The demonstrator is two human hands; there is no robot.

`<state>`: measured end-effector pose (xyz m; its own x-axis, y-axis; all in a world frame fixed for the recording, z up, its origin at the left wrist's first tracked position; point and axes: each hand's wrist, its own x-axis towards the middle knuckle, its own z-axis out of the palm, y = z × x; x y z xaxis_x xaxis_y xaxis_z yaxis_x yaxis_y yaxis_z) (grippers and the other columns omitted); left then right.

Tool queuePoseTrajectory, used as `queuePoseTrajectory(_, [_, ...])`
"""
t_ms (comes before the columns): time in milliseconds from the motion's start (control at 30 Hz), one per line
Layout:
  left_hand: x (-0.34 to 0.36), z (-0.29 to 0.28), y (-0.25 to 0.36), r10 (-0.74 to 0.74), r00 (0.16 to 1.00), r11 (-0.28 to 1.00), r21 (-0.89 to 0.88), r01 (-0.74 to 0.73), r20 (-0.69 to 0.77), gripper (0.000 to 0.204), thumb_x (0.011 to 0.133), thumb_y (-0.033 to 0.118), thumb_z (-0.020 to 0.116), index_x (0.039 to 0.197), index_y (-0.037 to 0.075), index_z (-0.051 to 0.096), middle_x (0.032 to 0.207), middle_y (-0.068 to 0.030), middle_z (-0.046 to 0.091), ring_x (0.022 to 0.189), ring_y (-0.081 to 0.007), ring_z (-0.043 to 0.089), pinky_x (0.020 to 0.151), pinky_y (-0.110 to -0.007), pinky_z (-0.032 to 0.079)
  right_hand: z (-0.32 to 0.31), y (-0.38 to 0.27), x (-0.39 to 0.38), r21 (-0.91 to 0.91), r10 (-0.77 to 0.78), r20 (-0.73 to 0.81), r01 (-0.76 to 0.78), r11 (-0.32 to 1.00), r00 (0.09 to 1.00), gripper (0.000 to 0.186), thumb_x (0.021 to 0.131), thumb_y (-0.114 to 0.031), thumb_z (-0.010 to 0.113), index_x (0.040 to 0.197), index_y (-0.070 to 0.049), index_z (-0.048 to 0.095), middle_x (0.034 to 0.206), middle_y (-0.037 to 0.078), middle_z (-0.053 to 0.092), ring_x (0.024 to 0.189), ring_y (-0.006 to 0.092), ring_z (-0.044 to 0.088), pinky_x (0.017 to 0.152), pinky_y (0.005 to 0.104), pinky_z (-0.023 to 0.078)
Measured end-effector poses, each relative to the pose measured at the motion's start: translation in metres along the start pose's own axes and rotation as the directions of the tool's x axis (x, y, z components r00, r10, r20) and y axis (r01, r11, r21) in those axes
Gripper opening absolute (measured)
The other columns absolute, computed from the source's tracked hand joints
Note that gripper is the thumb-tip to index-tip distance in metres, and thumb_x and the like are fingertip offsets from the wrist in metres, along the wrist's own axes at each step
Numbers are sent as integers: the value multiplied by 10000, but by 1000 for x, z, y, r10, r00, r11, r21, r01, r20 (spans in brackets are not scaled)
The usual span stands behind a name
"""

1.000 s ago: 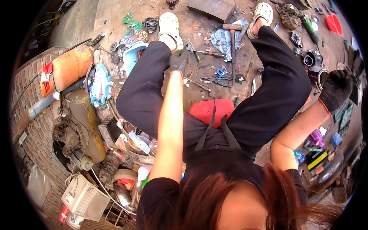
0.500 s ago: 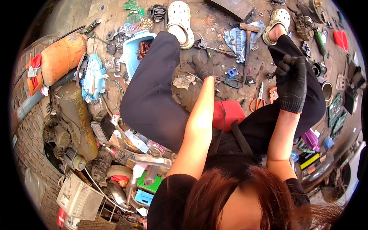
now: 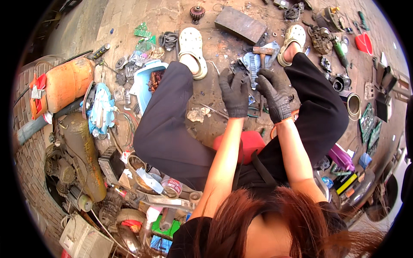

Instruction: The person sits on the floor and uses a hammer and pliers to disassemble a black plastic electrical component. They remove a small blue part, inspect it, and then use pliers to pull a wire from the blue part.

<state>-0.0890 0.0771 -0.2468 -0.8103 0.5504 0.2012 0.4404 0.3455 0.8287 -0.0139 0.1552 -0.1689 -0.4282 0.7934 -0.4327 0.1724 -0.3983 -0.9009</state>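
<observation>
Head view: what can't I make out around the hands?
All in the head view:
- Whether the left hand or right hand grips anything: the hands themselves hide it.
- Hammer: handle partly behind the right hand.
- Red object: full shape, crossed by the left forearm.

Floor: brown, worn, stained darker toward the middle. Brickwork: along the floor's left edge, wall or paving unclear. Light: bright.
</observation>
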Motion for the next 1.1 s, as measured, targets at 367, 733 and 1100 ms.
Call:
queuePoseTrajectory(367, [-29, -106, 80, 465, 885, 885, 11, -465, -4, 350, 711, -16, 701, 1040, 99, 664, 1070, -128, 569, 905, -277, 595, 760, -342, 506, -23, -13, -62, 96, -272, 370, 255, 962, 888, 375, 892, -122, 561, 1241, 4, 506, 1217, 101, 519, 1050, 172, 535, 870, 305, 466])
queuePoseTrajectory(733, [-48, -141, 130, 349, 928, 917, -157, -366, -128, 439, 731, 138, 749, 1124, 40, 578, 1158, -152, 532, 1028, -266, 553, 854, -334, 469, -26, 20, -87, -218, -611, 465, 751, 623, 641, 431, 845, -167, 584, 1230, 10, 503, 1130, 243, 574, 1052, 399, 558, 910, 429, 439])
queuePoseTrajectory(1100, [-18, -139, 99, -71, 974, 875, -482, -43, -216, 414, 908, 344, 583, 1094, -17, 498, 1008, -65, 522, 885, -124, 527, 779, -281, 457, -1, -43, -110, -548, -407, 581, 709, 444, 705, 232, 913, -147, 508, 1119, -60, 570, 782, 129, 626, 693, 293, 622, 613, 369, 481])
